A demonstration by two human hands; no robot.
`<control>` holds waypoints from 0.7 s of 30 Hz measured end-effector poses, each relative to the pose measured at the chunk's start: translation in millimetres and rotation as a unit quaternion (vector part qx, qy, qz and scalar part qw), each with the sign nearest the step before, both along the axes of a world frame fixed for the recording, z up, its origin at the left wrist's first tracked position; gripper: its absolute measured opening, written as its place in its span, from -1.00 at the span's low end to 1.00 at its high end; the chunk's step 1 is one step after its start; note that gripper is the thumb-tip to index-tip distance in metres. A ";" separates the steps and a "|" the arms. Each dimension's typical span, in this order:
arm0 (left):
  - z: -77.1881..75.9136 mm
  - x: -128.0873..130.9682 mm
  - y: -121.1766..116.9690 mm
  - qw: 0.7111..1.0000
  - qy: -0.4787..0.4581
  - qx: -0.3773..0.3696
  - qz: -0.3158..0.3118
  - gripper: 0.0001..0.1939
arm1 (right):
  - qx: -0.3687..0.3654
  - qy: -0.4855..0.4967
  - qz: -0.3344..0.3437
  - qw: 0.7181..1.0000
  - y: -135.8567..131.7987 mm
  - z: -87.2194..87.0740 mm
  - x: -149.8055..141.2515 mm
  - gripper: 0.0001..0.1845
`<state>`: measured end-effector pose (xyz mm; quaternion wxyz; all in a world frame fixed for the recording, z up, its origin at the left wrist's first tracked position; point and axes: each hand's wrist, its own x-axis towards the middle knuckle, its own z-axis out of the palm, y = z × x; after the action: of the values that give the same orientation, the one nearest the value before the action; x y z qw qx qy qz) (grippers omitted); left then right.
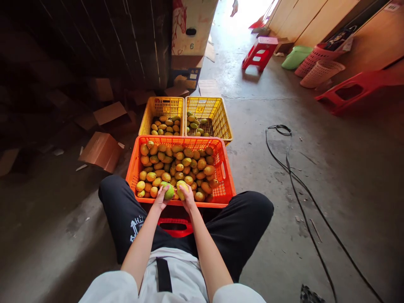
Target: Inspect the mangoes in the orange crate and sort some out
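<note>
My left hand (161, 198) is closed round a green mango (169, 192). Right beside it, my right hand (188, 199) grips a yellow mango (181, 188). Both hands are over the near edge of an orange plastic crate (227, 185), which holds many yellow-brown mangoes (179, 167) piled across its floor. Behind it stand two yellow crates. The left yellow crate (145, 114) has a layer of yellowish mangoes in it; the right yellow crate (222, 120) contains fewer, greener ones, mostly at its left side.
Cardboard boxes (101, 150) and scraps litter the floor at left. A taller printed carton (192, 29) stands behind the crates. A black cable (296, 185) snakes over the floor at right. Farther back are a red stool (260, 52), pink baskets (322, 72) and a tipped red stool (356, 90).
</note>
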<state>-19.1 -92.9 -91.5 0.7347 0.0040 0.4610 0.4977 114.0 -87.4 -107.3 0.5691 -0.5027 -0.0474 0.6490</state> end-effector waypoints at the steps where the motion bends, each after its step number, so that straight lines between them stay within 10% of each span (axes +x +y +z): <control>1: 0.1 0.7 -0.7 1.000 0.012 0.003 -0.006 -0.42 | 0.001 -0.005 0.000 1.000 -0.3 -1.1 -1.0 -0.44; 21: 6.2 -1.7 6.3 0.997 -0.043 -0.059 -0.006 -0.56 | -0.046 0.079 0.063 0.994 3.5 13.2 11.8 -0.70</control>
<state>-20.8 -86.5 -85.4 0.7557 -0.0580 0.4574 0.4651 125.8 -83.9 -94.1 0.5054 -0.4714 -0.0035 0.7227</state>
